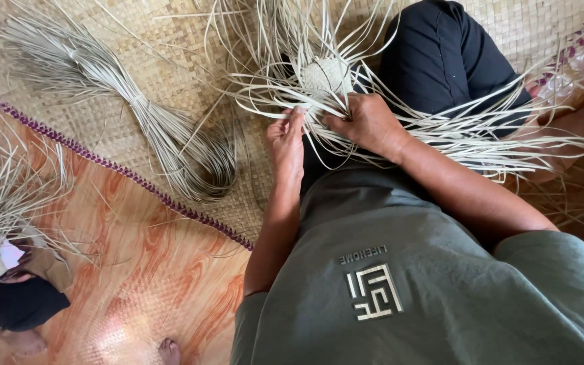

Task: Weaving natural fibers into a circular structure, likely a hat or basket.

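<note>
Far left of the mat [170, 40], another person's strips [1, 189] fan out over the wood floor [136, 270]. On the mat's left half lies a tied bundle [136, 108] of pale strips, curling at its near end. Right of that bundle, the left hand [286, 138] pinches a few loose strips, fingers pressed together. The woven piece [326, 74] sits just above both hands, over the lap. The right hand [366, 122] grips the strips right under it, fingers curled tight.

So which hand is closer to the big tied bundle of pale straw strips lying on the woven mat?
Left. The left hand is nearer the bundle; the right hand is farther off.
</note>
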